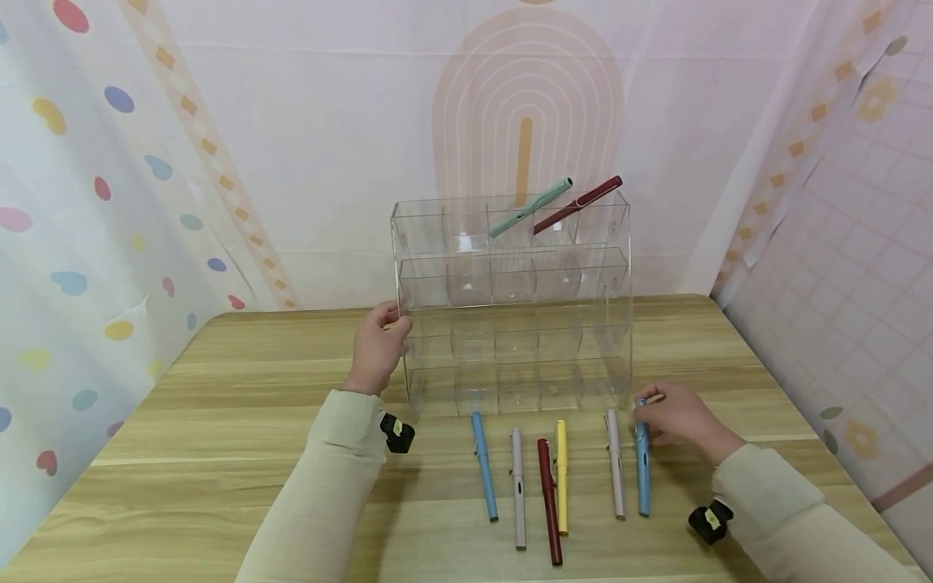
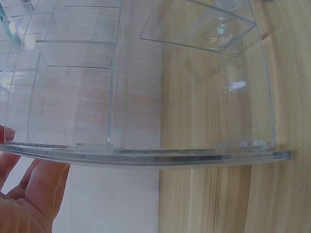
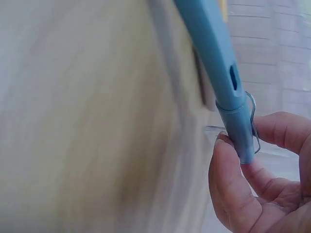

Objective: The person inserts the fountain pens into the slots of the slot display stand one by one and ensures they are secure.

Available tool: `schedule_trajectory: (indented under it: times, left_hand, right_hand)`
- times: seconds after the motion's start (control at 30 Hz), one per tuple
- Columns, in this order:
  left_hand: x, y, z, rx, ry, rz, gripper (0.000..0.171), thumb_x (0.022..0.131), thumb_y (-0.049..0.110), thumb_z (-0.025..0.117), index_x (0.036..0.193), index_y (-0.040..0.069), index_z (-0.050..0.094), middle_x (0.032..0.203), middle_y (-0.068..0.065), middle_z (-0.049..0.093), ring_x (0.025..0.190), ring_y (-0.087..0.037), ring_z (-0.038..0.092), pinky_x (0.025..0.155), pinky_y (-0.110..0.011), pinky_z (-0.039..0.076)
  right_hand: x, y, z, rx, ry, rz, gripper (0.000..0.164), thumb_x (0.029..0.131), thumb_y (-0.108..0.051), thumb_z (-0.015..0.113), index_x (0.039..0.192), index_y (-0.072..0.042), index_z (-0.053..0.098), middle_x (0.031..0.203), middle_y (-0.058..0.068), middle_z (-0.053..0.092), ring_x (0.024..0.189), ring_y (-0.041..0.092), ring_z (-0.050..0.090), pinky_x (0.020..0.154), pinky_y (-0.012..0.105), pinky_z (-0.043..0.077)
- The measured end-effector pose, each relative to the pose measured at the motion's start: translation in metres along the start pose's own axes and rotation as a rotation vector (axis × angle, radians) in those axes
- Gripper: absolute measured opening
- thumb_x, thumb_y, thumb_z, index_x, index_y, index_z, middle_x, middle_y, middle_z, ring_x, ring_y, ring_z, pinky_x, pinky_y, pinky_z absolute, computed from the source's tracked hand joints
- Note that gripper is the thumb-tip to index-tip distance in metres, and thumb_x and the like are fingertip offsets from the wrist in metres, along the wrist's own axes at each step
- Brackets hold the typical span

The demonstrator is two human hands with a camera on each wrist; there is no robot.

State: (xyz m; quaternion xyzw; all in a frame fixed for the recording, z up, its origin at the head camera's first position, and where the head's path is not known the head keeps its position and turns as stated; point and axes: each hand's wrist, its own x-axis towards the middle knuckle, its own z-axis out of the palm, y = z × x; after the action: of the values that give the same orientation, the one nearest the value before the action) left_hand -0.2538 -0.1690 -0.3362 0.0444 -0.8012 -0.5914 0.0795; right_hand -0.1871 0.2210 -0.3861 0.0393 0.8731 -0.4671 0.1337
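**Pen (image 1: 643,474) pinched at cap, rack (image 1: 513,254) held at side**

The right hand (image 1: 676,414) holds the light-blue pen at its far end, thumb and fingertips narrowed on the cap beside the wire clip; whether its near end touches the surface (image 1: 255,421) cannot be told. The left hand (image 1: 377,346) grips the left side of the clear, tiered rack.

Done well, the step would seem to call for a light, firm pinch, since the smooth barrel could twist if squeezed off-center. The nearest gray pen (image 1: 615,465) lies just to the left and could be nudged. A steady left hand should keep the rack from sliding.

Across the wood-grain surface, left to right on the near side of the rack, lie another blue pen (image 1: 484,468), a second gray pen (image 1: 518,490), a red pen (image 1: 550,506) just beside a yellow pen (image 1: 562,478), then the nearest gray one. On the top tier, a green pen (image 1: 530,209) and a second red pen (image 1: 579,205) lean right.

Beyond the far edge hangs a pale cloth (image 1: 335,146) printed with a peach arch; a dotted cloth (image 1: 66,243) closes the left, a pink-grid cloth (image 1: 838,235) the right.
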Motion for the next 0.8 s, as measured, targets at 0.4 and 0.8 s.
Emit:
schedule_trajectory:
  times: [0.4,0.8]
  left_hand:
    - [-0.001,0.001,0.0,0.007,0.001,-0.002,0.042,0.097,0.012,0.047,0.138,0.003,0.051,0.128,-0.017,0.055,0.11,-0.026,0.052,0.081,-0.032,0.049]
    - [0.0,0.0,0.001,-0.005,0.004,-0.008,0.041,0.098,0.01,0.047,0.137,0.002,0.051,0.126,-0.017,0.055,0.105,-0.023,0.05,0.078,-0.029,0.048]
  right_hand:
    - [-0.01,-0.011,-0.012,0.124,0.024,-0.014,0.04,0.09,-0.01,0.056,0.122,0.011,0.044,0.101,0.016,0.058,0.077,0.016,0.062,0.07,0.04,0.057]
    - [-0.015,-0.032,-0.034,0.267,0.096,-0.145,0.04,0.096,-0.013,0.055,0.126,0.009,0.04,0.097,0.001,0.057,0.076,0.005,0.062,0.071,0.029,0.056]
